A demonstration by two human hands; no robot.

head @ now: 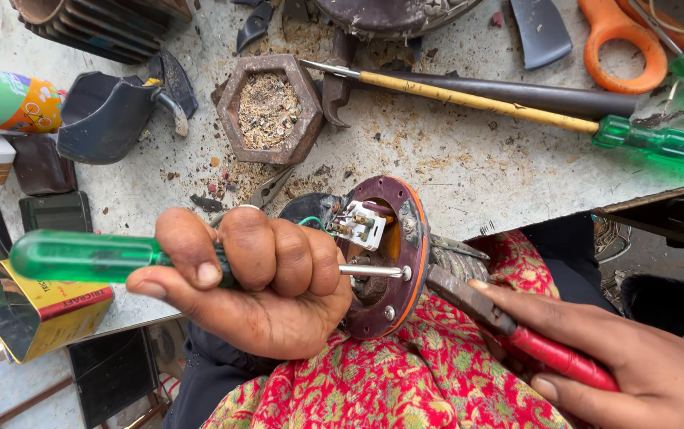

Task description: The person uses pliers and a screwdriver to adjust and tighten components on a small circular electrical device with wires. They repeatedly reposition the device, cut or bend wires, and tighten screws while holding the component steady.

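Right now your left hand (254, 278) is curled tight around a green-handled screwdriver (80, 256), its shaft running toward 3 o'clock and its tip touching the round maroon plate (405, 262) on the red floral cloth (429, 373). At 4 o'clock, your right hand (643, 373) grips red-handled pliers (508, 326), their nose at the plate's edge.

The left hand (262, 278) sits in the middle of the view, palm turned up and toward the camera, its 4 fingers (278, 254) curled tight into a fist and the thumb (175, 282) stretched out flat to the left. The right hand (643, 373) comes in from the lower right corner, back of the hand up, fingers closed in a grip with the index finger (516, 298) extended forward and to the left.
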